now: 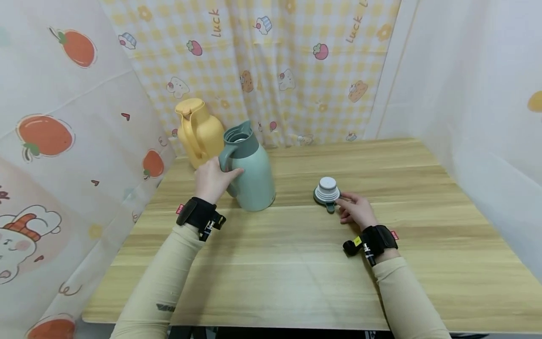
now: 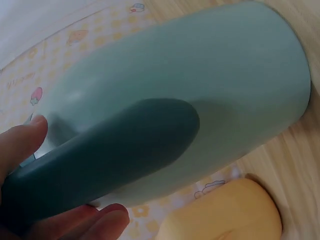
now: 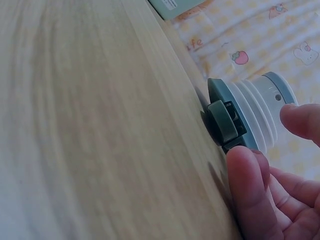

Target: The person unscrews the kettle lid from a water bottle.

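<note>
A pale green thermos jug (image 1: 255, 181) with a darker green collar and spout stands on the table, its top uncovered. My left hand (image 1: 213, 180) grips its dark green handle (image 2: 125, 145), thumb along the upper part and fingers underneath. To the right, the jug's lid (image 1: 328, 190) lies upside down, white ribbed plug upward and a dark green tab toward me. My right hand (image 1: 356, 210) is at the lid's right side, thumb by the tab and forefinger at the far edge, pinching it. In the right wrist view, the tab (image 3: 222, 121) shows beside my thumb.
Behind the green jug, a yellow thermos jug (image 1: 207, 129) with its top on stands close by at the back left. The wooden table (image 1: 271, 278) ends at a checked curtain (image 1: 296, 66) behind. Printed cloth (image 1: 101, 141) hangs along the left, plain white cloth along the right.
</note>
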A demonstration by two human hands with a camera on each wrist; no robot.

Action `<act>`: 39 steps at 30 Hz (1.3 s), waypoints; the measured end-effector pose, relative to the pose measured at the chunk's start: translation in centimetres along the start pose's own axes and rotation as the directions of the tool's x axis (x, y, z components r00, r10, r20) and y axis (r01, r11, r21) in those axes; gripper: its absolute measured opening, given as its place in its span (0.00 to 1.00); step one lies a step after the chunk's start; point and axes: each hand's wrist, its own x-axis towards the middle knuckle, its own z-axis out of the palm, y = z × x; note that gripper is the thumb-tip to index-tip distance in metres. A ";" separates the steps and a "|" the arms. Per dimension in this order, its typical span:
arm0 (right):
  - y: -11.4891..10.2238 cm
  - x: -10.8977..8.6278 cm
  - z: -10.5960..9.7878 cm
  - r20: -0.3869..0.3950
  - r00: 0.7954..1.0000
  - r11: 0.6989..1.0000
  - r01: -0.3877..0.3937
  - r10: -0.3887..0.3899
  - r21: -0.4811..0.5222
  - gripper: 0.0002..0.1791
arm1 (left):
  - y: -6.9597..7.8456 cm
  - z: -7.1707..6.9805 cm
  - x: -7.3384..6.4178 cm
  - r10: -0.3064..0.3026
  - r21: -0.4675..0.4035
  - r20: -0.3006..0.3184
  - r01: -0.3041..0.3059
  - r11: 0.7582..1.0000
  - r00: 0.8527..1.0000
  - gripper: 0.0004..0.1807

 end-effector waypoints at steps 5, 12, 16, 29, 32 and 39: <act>0.4 -0.1 0.3 0.004 1.000 1.000 -0.025 0.025 0.008 0.32 | 0.0 0.2 -0.1 -0.045 0.029 -0.020 0.045 0.999 0.999 0.25; -0.5 0.3 -0.3 0.000 1.000 1.000 0.006 -0.006 0.009 0.33 | 1.0 1.0 0.8 -0.137 -0.083 -0.068 0.131 0.988 0.988 0.24; -0.8 0.4 -0.6 -0.002 1.000 1.000 0.007 -0.007 0.007 0.34 | 1.7 1.5 1.4 -0.170 -0.116 -0.086 0.159 0.980 0.982 0.22; -0.9 0.3 -0.4 0.003 1.000 0.999 -0.014 0.014 -0.030 0.33 | 1.7 2.7 2.5 -0.204 -0.104 -0.139 0.190 0.976 0.969 0.21; -1.0 0.3 -0.4 0.004 1.000 1.000 -0.017 0.017 -0.022 0.33 | 1.8 3.0 2.9 -0.205 -0.117 -0.144 0.189 0.975 0.968 0.20; -0.7 0.4 -0.3 0.001 0.999 0.999 -0.033 0.033 -0.018 0.32 | 1.8 3.6 3.5 -0.215 -0.126 -0.149 0.197 0.972 0.965 0.21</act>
